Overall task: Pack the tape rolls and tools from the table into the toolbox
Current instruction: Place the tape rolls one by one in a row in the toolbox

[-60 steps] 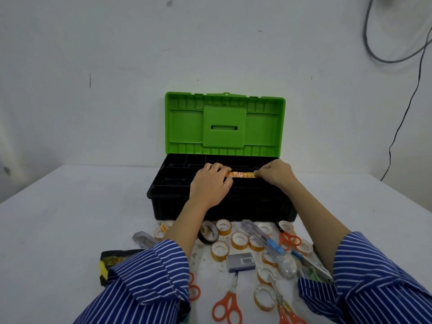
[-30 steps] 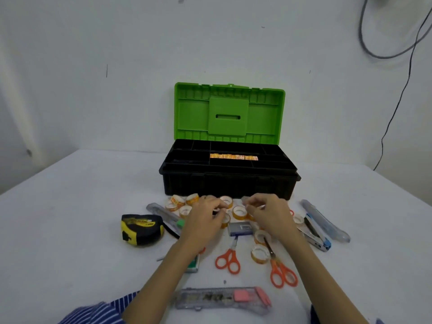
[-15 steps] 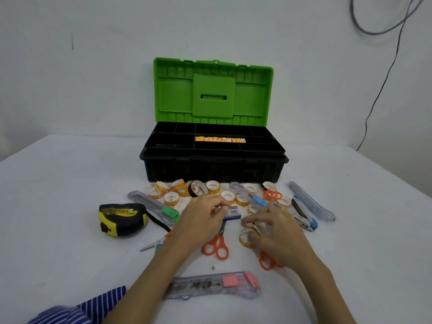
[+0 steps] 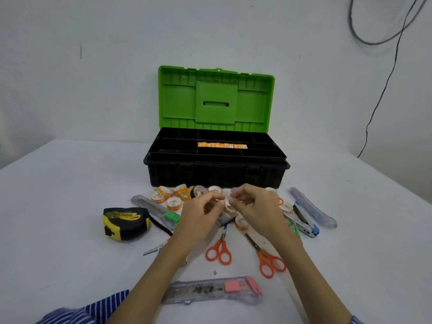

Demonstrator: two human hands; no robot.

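Between both sets of fingertips, just in front of the toolbox: small tape rolls being gathered.
Left hand & right hand each pinch rolls, count blurred, prob. a few. Light, stiff rings w/ slick sides; best pinched across the rim. Beyond the fingers, one tray compartment holds a row of orange rolls; other compartments look empty.

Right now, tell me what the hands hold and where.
Both hands, left and right, pinch a small clear tape roll by its rim between the fingertips.
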